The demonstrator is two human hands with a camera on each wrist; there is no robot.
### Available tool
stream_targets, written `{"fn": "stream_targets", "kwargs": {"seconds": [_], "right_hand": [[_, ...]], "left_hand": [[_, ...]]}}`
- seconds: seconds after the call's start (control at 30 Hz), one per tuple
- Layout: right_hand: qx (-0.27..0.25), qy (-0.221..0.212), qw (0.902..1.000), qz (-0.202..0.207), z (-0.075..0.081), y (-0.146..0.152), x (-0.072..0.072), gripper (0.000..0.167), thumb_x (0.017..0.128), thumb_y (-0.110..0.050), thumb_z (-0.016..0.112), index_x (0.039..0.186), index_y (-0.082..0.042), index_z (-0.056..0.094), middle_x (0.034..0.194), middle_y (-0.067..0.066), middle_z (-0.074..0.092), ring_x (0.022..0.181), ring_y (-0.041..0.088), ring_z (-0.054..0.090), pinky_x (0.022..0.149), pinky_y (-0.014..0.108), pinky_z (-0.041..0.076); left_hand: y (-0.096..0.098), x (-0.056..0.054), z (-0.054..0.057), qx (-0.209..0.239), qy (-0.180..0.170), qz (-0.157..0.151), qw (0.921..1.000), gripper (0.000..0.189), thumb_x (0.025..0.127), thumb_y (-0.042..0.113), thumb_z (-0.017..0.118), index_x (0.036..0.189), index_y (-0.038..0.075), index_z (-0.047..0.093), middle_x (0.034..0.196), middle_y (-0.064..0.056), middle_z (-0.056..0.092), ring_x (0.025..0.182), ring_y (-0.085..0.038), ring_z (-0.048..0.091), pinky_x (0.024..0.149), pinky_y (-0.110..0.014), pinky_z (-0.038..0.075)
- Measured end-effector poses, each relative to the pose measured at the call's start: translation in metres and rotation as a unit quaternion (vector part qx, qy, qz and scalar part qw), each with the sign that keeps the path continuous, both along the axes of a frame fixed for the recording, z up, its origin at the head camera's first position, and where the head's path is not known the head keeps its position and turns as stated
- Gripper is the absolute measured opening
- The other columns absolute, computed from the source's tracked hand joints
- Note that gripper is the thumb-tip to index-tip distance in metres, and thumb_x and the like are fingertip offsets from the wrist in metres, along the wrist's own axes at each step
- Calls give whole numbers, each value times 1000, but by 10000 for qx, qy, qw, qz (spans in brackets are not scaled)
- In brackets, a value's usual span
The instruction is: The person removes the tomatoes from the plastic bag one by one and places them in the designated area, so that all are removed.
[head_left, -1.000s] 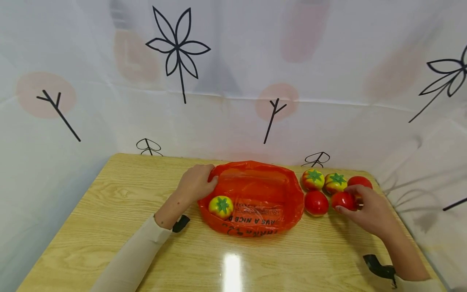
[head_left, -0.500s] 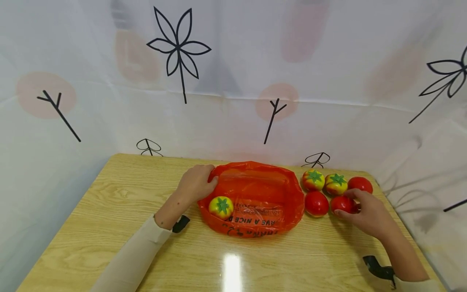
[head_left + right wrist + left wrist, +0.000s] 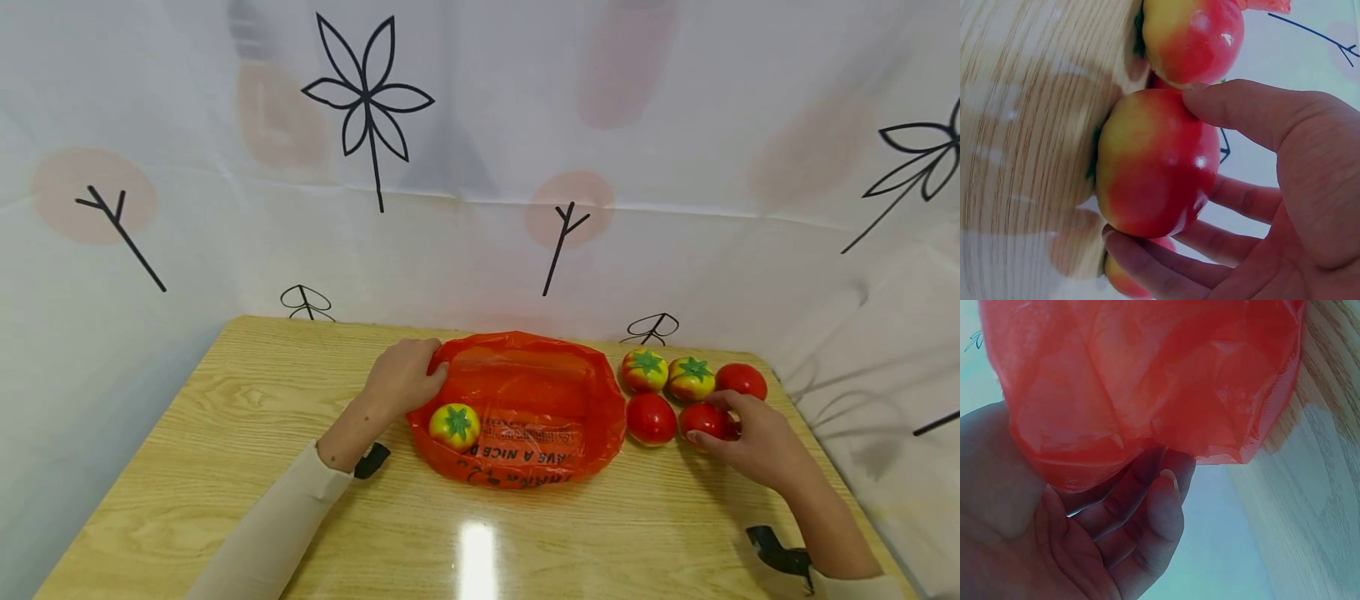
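Note:
My left hand [image 3: 401, 383] grips the left rim of an open red plastic bag [image 3: 525, 358]; in the left wrist view, fingers [image 3: 1163, 512] curl at the edge of the bag's film. Inside the bag's left side lies a yellow tomato [image 3: 454, 425] with a green star-shaped top. At the right, my right hand [image 3: 757, 437] holds a red tomato [image 3: 703, 422] between thumb and fingers. Up close in the right wrist view, this tomato [image 3: 1157, 162] fades from red to yellow, its green leaves against the wood.
Around the held tomato stand a red tomato [image 3: 650, 419], another red tomato [image 3: 741, 381] and two yellow-red ones with green tops, [image 3: 644, 370] left of the other. A wooden table [image 3: 225, 467] carries everything, with a patterned white cloth [image 3: 465, 250] behind.
The tomato in my right hand has come down slightly towards the table and its tilt has changed, most of it during the first half second. My left hand and the bag stay put.

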State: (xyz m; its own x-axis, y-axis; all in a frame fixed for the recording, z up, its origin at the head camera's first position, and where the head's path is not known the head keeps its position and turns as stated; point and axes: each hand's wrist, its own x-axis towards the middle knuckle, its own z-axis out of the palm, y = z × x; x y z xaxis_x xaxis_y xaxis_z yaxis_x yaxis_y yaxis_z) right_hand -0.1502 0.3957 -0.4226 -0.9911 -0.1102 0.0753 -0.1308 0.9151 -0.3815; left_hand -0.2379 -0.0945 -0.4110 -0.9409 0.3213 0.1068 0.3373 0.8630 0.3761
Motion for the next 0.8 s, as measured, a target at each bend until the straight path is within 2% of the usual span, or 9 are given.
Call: {"fn": "stream_targets", "kwargs": {"seconds": [0.33, 0.53, 0.8], "right_hand": [[16, -76, 10000, 46, 2, 1, 1, 65, 86, -26, 89, 129, 13, 61, 124, 37, 62, 104, 51, 64, 82, 62, 59], [-15, -24, 10000, 76, 7, -1, 3, 65, 86, -25, 89, 130, 13, 60, 125, 38, 62, 101, 52, 66, 82, 63, 59], [171, 714, 9971, 224, 13, -7, 8, 60, 84, -21, 89, 128, 11, 63, 124, 35, 64, 103, 54, 63, 84, 71, 52]], "left_hand": [[0, 0, 0, 0, 15, -14, 10000, 24, 101, 24, 68, 116, 6, 73, 92, -5, 72, 77, -22, 60, 71, -36, 58], [0, 0, 0, -3, 1, -4, 10000, 26, 102, 24, 68, 119, 5, 73, 97, -7, 74, 79, -22, 62, 74, -38, 60], [0, -1, 0, 17, 1, -10, 10000, 27, 102, 24, 68, 120, 5, 72, 98, -7, 74, 79, -22, 62, 75, -37, 60]]}}
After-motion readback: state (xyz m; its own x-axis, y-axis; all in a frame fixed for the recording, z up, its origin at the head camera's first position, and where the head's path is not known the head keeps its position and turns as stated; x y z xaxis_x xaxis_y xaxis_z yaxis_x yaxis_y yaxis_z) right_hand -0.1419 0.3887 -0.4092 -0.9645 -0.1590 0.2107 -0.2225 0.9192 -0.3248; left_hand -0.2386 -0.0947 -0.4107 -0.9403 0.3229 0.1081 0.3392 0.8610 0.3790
